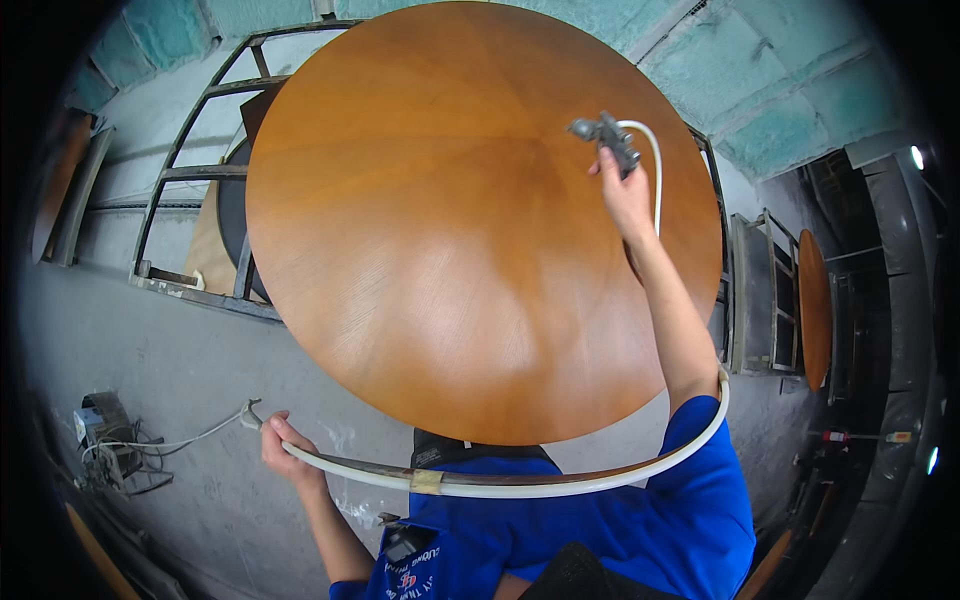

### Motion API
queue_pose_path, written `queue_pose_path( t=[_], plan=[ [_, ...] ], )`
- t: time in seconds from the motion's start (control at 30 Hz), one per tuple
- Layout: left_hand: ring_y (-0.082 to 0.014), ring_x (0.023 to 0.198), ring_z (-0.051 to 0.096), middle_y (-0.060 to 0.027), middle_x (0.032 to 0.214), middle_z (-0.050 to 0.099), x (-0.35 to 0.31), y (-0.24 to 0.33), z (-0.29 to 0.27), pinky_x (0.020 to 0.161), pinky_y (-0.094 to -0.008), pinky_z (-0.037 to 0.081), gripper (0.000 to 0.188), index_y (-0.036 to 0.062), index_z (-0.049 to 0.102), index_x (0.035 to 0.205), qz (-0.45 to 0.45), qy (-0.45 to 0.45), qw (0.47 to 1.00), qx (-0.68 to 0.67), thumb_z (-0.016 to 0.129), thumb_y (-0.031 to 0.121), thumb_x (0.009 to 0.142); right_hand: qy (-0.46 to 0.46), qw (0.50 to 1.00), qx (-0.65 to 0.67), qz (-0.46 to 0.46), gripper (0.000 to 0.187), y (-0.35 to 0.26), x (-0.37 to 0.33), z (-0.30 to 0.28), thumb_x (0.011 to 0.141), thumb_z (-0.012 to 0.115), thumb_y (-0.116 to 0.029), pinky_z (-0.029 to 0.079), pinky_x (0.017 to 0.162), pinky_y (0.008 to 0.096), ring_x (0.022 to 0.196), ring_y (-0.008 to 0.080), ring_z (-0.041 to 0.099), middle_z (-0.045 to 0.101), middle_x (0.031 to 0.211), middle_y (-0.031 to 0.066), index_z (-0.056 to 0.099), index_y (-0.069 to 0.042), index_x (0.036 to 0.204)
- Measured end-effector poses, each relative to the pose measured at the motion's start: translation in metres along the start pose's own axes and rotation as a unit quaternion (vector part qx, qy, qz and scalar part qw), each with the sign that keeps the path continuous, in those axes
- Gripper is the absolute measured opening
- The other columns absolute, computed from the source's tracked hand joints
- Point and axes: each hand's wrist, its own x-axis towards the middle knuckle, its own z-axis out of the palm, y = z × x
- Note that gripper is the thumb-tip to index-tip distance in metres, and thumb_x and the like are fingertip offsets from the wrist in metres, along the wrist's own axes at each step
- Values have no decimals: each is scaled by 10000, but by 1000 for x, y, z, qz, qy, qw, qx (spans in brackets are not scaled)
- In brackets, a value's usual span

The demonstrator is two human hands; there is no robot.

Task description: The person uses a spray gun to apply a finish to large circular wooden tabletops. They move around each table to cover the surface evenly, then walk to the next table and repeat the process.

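"Right grip point(627, 197) first: how does it stand?"

"Closed around a grey spray gun point(612, 142), which is over the round wooden panel point(430, 250), right of its middle. That outstretched arm probably lets the sleeve clear the wood."

"And the white hose point(530, 490)?"

"It bows past the right elbow and across the body, with the left grip point(283, 462) clasped about it, perhaps to hold slack off the panel's rim."

"Beyond?"

"A metal frame point(205, 173) behind the panel, and a boxy machine point(112, 435) at lower left."

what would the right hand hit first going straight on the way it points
Probably the round brown tabletop, spread ahead of the right hand and its spray gun; depth is unclear.
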Motion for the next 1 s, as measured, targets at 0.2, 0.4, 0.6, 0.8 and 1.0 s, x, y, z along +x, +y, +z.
queue_pose_path(
  t=[0.2,0.4,0.6,0.8,1.0],
  plan=[
    [-251,553,538,-154,651,591,1,15,2,545,-378,434,316,-35,644,821,9,11,1000,8,470,155,1005,108,993,42,6,374,-16,64,-33,1020,576,-389,420,624,273,684,79,526,612,758,-5,656,-51,881],
    [-249,568,520,-153,652,573,9,26,3,550,-387,418,352,-51,617,803,17,40,999,-23,460,180,1017,188,978,79,42,483,-28,145,-37,1011,536,-490,308,416,283,424,90,412,462,545,-24,622,-49,832],
    [-249,550,493,-154,626,536,17,38,-3,525,-409,375,363,-53,593,793,-10,60,998,-12,466,200,1020,169,972,78,140,447,-36,220,-24,999,551,-457,479,595,330,627,140,601,691,772,61,640,-34,1114],
    [-182,649,452,-111,677,516,26,32,4,594,-367,374,408,-56,566,831,-26,46,998,-19,434,246,1072,182,975,70,110,419,-35,277,9,1008,534,-438,502,745,365,759,191,667,709,811,89,660,-69,1161],
    [-308,696,580,-213,758,639,27,64,-9,654,-434,469,354,-70,658,971,-93,9,995,34,514,249,1024,157,982,79,74,439,-18,333,42,1013,524,-475,333,370,331,404,137,425,656,795,75,559,-45,1095]
  ],
)
